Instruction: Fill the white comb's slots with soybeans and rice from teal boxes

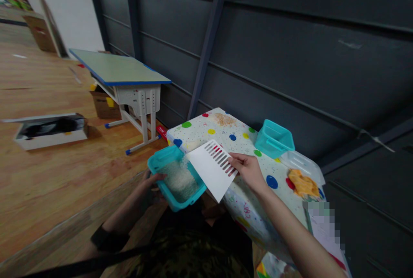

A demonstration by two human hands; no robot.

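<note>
A teal plastic container (172, 200) is held by my left hand (151, 186) off the near-left edge of the table. White grains that look like rice (180, 181) lie inside it. My right hand (248, 169) grips a white flat sheet with a row of slots (206, 168) by its slotted end. The sheet's plain edge slants down over the container's right side, with some loose grains near its left corner. I cannot tell whether sheet and container touch. Tan grains (225, 119) are spread on the table's far end.
Spotted cloth covers the table (222, 138). A second teal container (274, 138), a clear plastic lid (301, 162), an orange cloth (303, 183) and papers (324, 230) lie along its right. A desk (122, 69) stands left, beyond an open white box (51, 134) on the floor.
</note>
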